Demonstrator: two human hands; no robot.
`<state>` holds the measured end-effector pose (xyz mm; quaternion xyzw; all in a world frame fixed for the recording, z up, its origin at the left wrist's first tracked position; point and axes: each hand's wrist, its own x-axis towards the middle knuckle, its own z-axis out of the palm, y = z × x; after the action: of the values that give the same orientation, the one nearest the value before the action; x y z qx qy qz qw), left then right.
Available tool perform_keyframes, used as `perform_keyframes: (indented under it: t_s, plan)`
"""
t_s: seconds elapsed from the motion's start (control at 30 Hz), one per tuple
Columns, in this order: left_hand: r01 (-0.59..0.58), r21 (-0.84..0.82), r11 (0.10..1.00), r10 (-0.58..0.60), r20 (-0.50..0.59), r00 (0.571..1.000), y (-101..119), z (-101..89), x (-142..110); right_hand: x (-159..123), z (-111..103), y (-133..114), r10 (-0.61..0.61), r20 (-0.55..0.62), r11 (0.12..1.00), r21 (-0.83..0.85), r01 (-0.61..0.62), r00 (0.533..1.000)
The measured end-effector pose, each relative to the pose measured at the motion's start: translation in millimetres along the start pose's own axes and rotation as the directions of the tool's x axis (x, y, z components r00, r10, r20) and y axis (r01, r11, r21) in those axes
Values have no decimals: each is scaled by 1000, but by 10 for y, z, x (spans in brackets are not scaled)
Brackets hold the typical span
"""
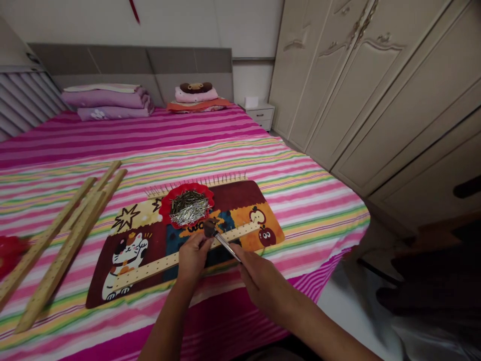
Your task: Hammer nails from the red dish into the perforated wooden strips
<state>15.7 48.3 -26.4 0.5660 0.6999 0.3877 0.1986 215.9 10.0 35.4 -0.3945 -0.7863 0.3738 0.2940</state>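
A wooden strip with rows of small holes [150, 269] lies across a printed mat [240, 193]. My left hand [193, 258] rests at the middle of that strip, its thumb and fingers pinched together; whatever they hold is hidden. In my right hand [259, 281] is the metal handle of a hammer [227, 245]. The hammer's dark head is right by my left fingertips, over the strip. Just behind stands a red scalloped bowl [211, 193] of loose nails [190, 208]. Along the mat's far edge, another strip [236, 179] has a row of nails standing up in it.
Several more wooden strips with holes [63, 260] lie on the striped bedspread [311, 210] to the left. A red object [9, 250] sits at the left edge. Folded bedding [108, 103] is stacked by the headboard [112, 60]. Wardrobes [338, 90] line the right side.
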Motion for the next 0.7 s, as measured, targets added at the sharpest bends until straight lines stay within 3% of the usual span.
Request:
perform_keyframes:
  t_s: [0.2, 0.33, 0.47, 0.6, 0.7]
  plan:
    - [11, 14, 1000, -11, -3, 1000, 11, 16, 1, -88, -81, -66, -15, 3, 996, 89, 14, 1000]
    - [17, 3, 1000, -17, 25, 1000, 17, 7, 3, -258, -98, -17, 114, -93, 979, 180, -96, 989]
    - [55, 30, 998, -57, 68, 996, -23, -133, 94, -448, -130, 106, 208, -159, 956, 243, -166, 965]
    - [31, 252, 967, -7, -97, 995, -91, -374, 370, -585, -180, 228, 296, -211, 938, 248, -242, 931]
    - [-30, 479, 877, 61, -51, 997, -116, -479, 641, -626, -206, 277, 348, -221, 922, 259, -289, 911]
